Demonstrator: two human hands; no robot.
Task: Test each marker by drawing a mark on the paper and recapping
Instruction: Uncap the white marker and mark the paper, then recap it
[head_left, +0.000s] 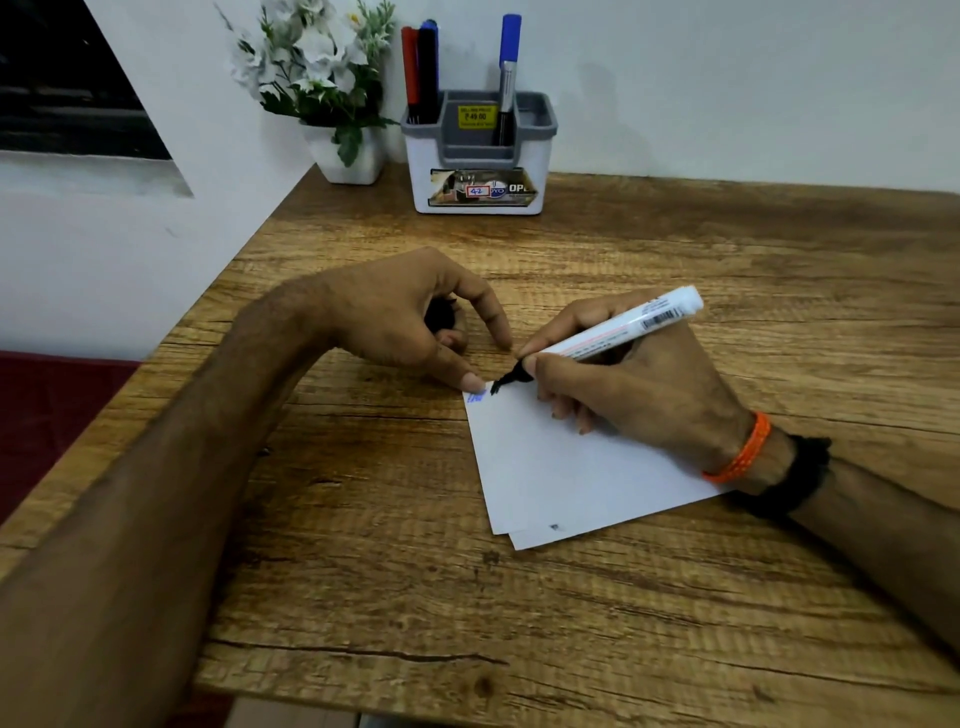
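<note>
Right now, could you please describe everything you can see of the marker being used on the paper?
The marker has a white barrel with a barcode label and a black tip, uncapped. It lies slanted, tip down-left, touching the top-left corner of the white paper beside a blue mark. The right hand grips it; the left hand holds what looks like its black cap and pins the paper's corner.

An uncapped white marker (618, 332) with a black tip slants down to the far left corner of the white paper (571, 467), tip touching beside a small blue scribble (475, 397). Its black cap (440, 315) sits apart. Red, black and blue capped markers (421, 67) stand upright in the holder, another blue marker (508, 67) in a separate compartment.
</note>
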